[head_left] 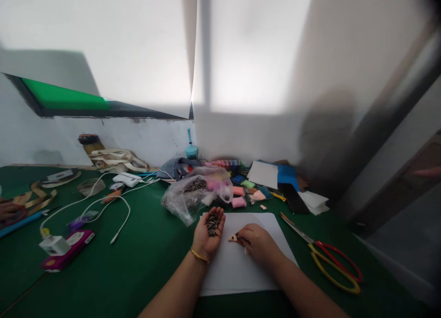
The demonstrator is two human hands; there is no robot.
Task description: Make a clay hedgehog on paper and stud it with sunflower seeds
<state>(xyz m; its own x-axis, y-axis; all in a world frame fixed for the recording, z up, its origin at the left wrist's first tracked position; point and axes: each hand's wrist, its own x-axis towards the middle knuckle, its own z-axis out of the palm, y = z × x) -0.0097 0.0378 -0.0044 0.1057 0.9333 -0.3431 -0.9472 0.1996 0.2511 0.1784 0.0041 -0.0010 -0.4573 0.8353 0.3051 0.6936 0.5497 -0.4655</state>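
My left hand is turned palm up and cupped round a small heap of dark striped sunflower seeds. My right hand pinches a small pale clay figure with a pointed tip and a dark dot; my fingers hide most of it. Both hands are above white paper sheets. Just beyond them, a clear plastic bag holds more of the seeds. Pink clay packs lie beside the bag.
Large scissors with red and yellow handles lie right of the paper. A dark phone lies behind them. To the left are a magenta power strip and a white cable. Another person's hand shows at the far left.
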